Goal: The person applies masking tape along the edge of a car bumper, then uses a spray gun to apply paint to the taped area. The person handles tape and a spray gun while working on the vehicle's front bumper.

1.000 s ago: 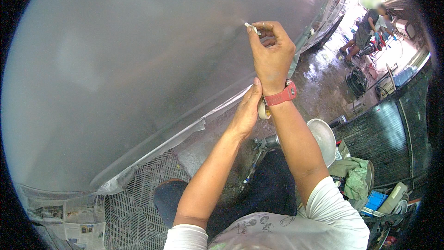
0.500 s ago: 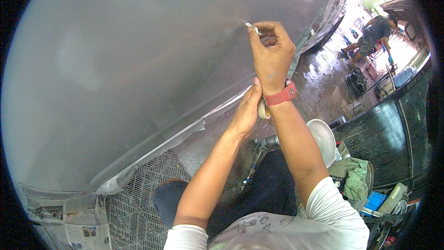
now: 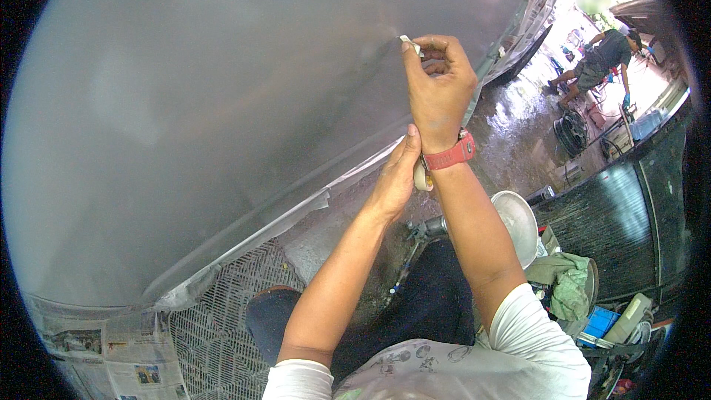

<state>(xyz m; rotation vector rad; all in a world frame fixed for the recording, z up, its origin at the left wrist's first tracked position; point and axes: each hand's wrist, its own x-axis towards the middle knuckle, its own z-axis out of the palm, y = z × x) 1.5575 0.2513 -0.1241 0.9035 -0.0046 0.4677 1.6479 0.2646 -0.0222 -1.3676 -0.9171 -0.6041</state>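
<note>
A thin, pale piece of folded tape (image 3: 409,45) is pinched between the thumb and fingers of my right hand (image 3: 443,85), at the surface of a smooth grey painted panel (image 3: 222,104). A red watch (image 3: 450,154) circles my right wrist. Against the inside of that wrist rests my left hand (image 3: 398,174), thumb up along it. A cream roll of masking tape (image 3: 423,177) shows between the left palm and the wrist; the left fingers behind are mostly hidden.
Plastic sheeting (image 3: 296,211) and newspaper (image 3: 111,348) edge the panel. Near my knees are a spray gun (image 3: 426,230) and a round pale lid (image 3: 516,226). Right of them lie a green cloth (image 3: 570,281) and a blue box (image 3: 598,322). Another person (image 3: 607,59) bends over at far right.
My right hand has shifted slightly right with the piece of tape, and my left hand has barely moved. The other person's arm and head have moved a little.
</note>
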